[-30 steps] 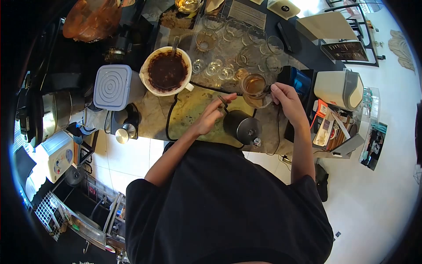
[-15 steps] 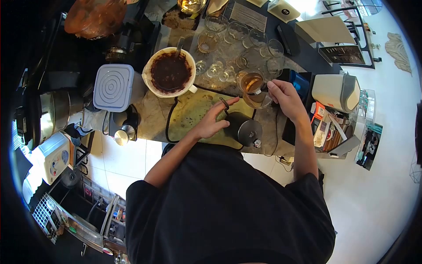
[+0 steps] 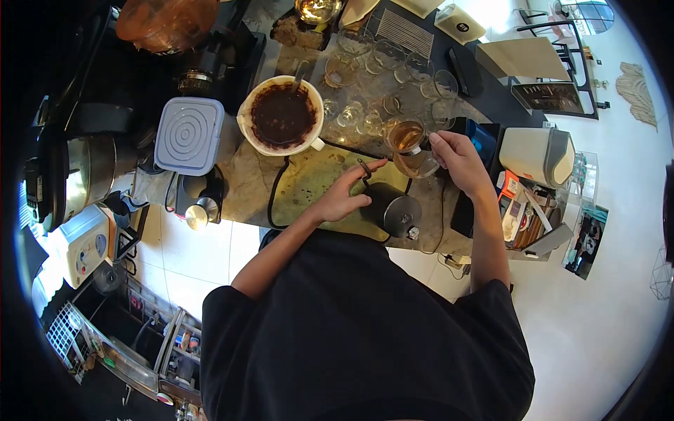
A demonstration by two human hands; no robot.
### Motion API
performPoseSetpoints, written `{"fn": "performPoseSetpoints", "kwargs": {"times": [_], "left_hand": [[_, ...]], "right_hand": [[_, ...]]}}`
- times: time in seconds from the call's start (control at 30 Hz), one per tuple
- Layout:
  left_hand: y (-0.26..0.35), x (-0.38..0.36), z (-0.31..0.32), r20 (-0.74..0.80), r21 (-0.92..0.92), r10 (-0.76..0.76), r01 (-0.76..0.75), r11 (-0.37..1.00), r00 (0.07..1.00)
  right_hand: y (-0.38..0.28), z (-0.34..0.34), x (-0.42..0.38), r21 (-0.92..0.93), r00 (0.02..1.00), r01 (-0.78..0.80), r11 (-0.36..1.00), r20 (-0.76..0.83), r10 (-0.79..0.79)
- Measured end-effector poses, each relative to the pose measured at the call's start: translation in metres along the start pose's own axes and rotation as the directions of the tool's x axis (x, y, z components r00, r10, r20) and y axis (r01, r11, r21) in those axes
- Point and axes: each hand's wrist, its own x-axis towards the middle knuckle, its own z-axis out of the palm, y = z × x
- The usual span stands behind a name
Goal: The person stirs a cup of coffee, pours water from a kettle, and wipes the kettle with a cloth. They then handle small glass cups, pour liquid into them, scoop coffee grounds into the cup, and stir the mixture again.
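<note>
My right hand [image 3: 456, 158] pinches the handle of a small glass pitcher [image 3: 415, 164] over the right part of the counter. A glass cup of amber liquid [image 3: 405, 135] is right by the pitcher's rim. My left hand [image 3: 345, 198] has its fingers spread over a green mat [image 3: 305, 184], beside the dark handle of a black pot [image 3: 393, 210]. Nothing shows in its grip. To the left, a white bowl-like cup [image 3: 283, 114] holds dark brown contents and a spoon.
Several clear glasses [image 3: 386, 56] crowd the counter behind the pitcher. A container with a grey-blue lid [image 3: 189, 135] stands at the left. At the right are a white appliance [image 3: 537, 156] and an open box of small items [image 3: 523, 210].
The view has shifted slightly, so the counter items appear a little to the right and lower. Both hands keep nearly the same pose; the pitcher looks slightly turned.
</note>
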Motion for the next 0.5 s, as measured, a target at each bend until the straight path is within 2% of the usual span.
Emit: {"fn": "performPoseSetpoints", "kwargs": {"times": [0.5], "left_hand": [[0.004, -0.0011, -0.0015, 0.007, -0.025, -0.032, 0.032, 0.999, 0.999]], "right_hand": [[-0.0016, -0.0023, 0.0018, -0.004, 1.0, 0.012, 1.0, -0.018, -0.012]]}}
